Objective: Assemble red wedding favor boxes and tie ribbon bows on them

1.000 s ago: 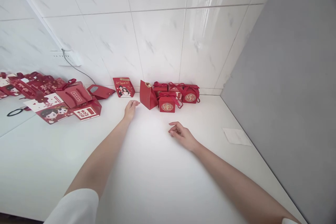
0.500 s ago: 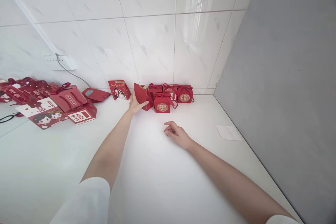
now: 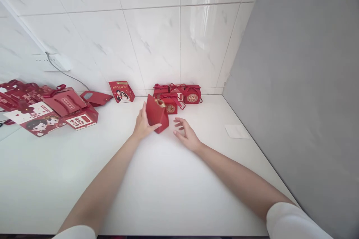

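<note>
My left hand point(image 3: 143, 124) grips a half-folded plain red box point(image 3: 157, 114) by its left side and holds it tilted just above the white table point(image 3: 157, 183). My right hand point(image 3: 185, 134) is open, fingers spread, a little to the right of the box and not touching it. Behind them, against the tiled wall, stand several finished small red boxes with ribbon bows point(image 3: 179, 95).
A red card with a cartoon couple point(image 3: 121, 91) leans at the wall. A heap of flat and folded red boxes point(image 3: 50, 110) lies at the left. A white paper slip point(image 3: 237, 131) lies at the right, near a grey wall panel point(image 3: 303, 82).
My left hand reached the plain red box by the finished ones, took hold of it and pulled it toward me. My right hand opened and moved up toward it.
</note>
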A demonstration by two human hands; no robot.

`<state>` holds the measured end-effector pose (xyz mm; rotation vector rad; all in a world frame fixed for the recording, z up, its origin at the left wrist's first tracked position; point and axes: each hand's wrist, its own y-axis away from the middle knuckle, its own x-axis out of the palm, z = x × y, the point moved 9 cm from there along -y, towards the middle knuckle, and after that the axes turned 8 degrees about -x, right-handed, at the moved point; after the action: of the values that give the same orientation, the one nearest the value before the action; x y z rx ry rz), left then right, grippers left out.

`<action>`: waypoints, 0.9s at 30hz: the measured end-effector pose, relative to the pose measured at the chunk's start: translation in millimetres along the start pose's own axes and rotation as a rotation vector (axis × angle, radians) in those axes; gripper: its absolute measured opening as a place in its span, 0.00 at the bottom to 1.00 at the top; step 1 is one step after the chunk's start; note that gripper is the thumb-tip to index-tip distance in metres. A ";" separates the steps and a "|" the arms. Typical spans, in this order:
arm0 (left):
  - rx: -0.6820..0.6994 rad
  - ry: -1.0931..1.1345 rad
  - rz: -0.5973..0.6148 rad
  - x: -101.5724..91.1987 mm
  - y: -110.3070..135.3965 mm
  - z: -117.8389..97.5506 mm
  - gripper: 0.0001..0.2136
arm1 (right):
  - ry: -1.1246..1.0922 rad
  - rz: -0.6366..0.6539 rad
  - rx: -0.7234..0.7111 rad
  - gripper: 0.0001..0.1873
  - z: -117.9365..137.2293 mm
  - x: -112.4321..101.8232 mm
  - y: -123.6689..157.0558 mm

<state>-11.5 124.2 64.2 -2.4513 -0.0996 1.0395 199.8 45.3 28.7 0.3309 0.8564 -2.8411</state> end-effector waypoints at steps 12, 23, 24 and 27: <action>-0.133 0.537 0.175 38.6 45.7 -31.0 0.25 | 0.059 -0.297 0.048 0.23 1.9 -36.1 -0.1; -0.244 0.728 0.490 70.0 47.4 -31.5 0.28 | 0.189 0.066 -0.229 0.11 103.3 -55.1 -31.9; -0.256 0.745 0.515 70.8 47.9 -33.0 0.28 | 0.178 0.143 -0.210 0.10 104.9 -56.6 -32.6; -0.304 0.798 0.624 74.0 50.4 -38.1 0.27 | 0.138 0.291 -0.159 0.09 109.3 -65.8 -30.5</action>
<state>61.7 82.6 15.5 -3.0683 0.8609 0.1667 238.7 14.8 150.2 0.5839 0.9644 -2.4894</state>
